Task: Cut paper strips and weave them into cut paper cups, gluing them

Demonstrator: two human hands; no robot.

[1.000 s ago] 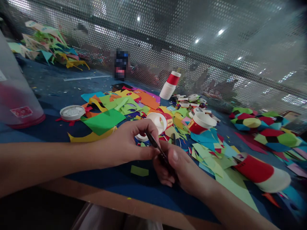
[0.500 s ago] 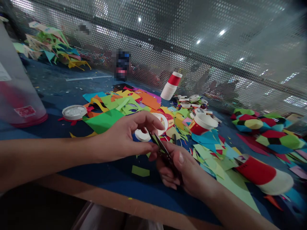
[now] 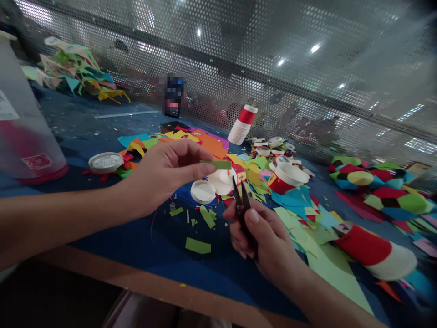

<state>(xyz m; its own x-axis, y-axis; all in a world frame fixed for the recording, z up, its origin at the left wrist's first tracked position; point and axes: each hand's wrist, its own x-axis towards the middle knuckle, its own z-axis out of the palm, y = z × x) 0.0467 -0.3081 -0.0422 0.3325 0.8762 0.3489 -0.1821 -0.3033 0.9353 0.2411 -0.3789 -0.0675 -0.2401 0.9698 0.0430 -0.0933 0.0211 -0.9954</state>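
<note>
Pinched between the thumb and fingers of my left hand [image 3: 174, 171] is a small green paper strip [image 3: 222, 165], held above the table. My right hand [image 3: 261, 228] is wrapped round dark scissors [image 3: 241, 205], whose blades point up and stand slightly apart. The blades are close below the strip's right end but apart from it. Beneath my hands, a green paper piece [image 3: 198, 245] and several small scraps [image 3: 207, 217] lie on the blue table. A round white lid [image 3: 203, 192] and a tipped paper cup [image 3: 240, 173] are just behind them.
Coloured paper [image 3: 210, 143] is heaped mid-table. A stack of cups [image 3: 243, 124] and a phone [image 3: 173, 98] stand at the back by a perforated metal screen [image 3: 300, 77]. A large plastic cup [image 3: 27, 123] is at left, a red-and-white cup [image 3: 372, 250] lies at right.
My left hand has moved up and away from the scissors, bringing the green strip into plain view. The right hand has shifted slightly right, and its scissor blades are now further apart.
</note>
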